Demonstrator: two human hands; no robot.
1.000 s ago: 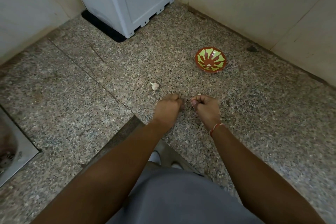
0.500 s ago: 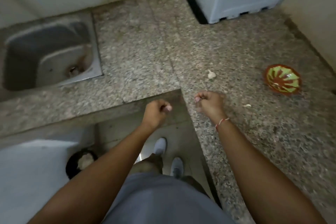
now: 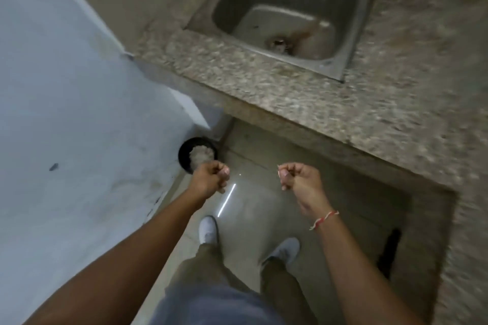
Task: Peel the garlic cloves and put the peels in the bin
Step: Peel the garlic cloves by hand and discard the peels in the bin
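Observation:
I am facing the floor beside the counter. A black bin with pale peels inside stands on the floor against a white wall. My left hand hovers just right of the bin, its fingers curled tight round a garlic clove that is almost wholly hidden. My right hand is further right over the floor. It pinches a thin wisp of garlic peel between thumb and fingertips.
A steel sink is set in the speckled granite counter ahead and to the right. The white wall fills the left. My shoes stand on the tiled floor below my hands.
My view swung left, from the counter with the bowl and loose clove down to the floor and bin. Both hands left the counter and moved apart over the floor, the left towards the bin.

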